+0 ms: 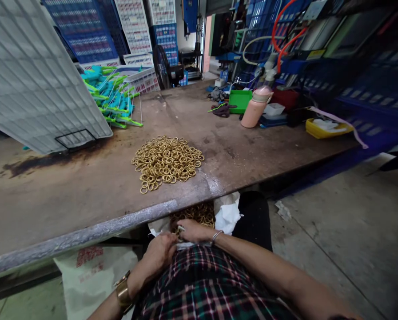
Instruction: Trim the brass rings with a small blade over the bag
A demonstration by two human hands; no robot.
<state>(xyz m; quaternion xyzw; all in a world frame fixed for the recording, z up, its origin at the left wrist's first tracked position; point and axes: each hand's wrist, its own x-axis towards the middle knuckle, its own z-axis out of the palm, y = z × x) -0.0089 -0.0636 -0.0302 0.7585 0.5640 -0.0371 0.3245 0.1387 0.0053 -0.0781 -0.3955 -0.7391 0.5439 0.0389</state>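
A white sack (228,218) stands open on my lap under the table edge, with many brass-coloured rings (202,214) inside. My left hand (161,250) is closed at the near side of the sack's mouth, its fingers curled on the sack's edge. Reaching in from the right, my right hand (195,231) lies over the rings with its fingers bent together. A small pale spot shows at its fingertips; what they hold is not clear. On the tabletop in front of me lies a heaped pile of the same rings (167,162).
A large white plastic crate (45,75) stands on the table (252,155) at left, with green and turquoise hangers (115,98) behind it. At the back right are a pink bottle (256,109), a green tray (240,101) and a yellow tray (328,129). Another printed sack (95,275) is below left.
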